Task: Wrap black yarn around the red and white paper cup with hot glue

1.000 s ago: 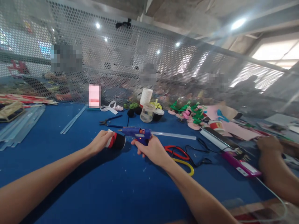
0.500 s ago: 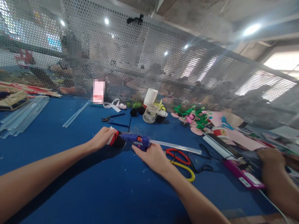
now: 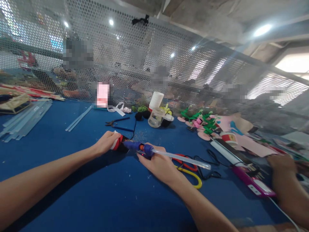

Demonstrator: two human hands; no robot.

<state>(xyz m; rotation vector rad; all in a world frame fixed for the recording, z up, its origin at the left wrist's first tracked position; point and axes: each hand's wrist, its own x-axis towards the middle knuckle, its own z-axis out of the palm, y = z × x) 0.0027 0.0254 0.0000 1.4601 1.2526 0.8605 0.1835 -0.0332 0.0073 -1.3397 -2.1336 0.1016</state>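
Here, left hand (image 3: 107, 141): we gripped the red-and-black cup (image 3: 118, 144).
Right hand (image 3: 158, 162): we clasped the glue gun (image 3: 133, 145).
Scissors (image 3: 199, 181): lay beside that hand.

Lamp (image 3: 262, 30) glaring overhead — haze; edges stretched

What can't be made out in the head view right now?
In the head view:
Tip of the glue gun: blurred against the dark cup; contact unclear.
Blades of the scissors: hidden by the right hand.
Screen of the phone: too blurred to read.
Wooden frame: cut off by the left edge.
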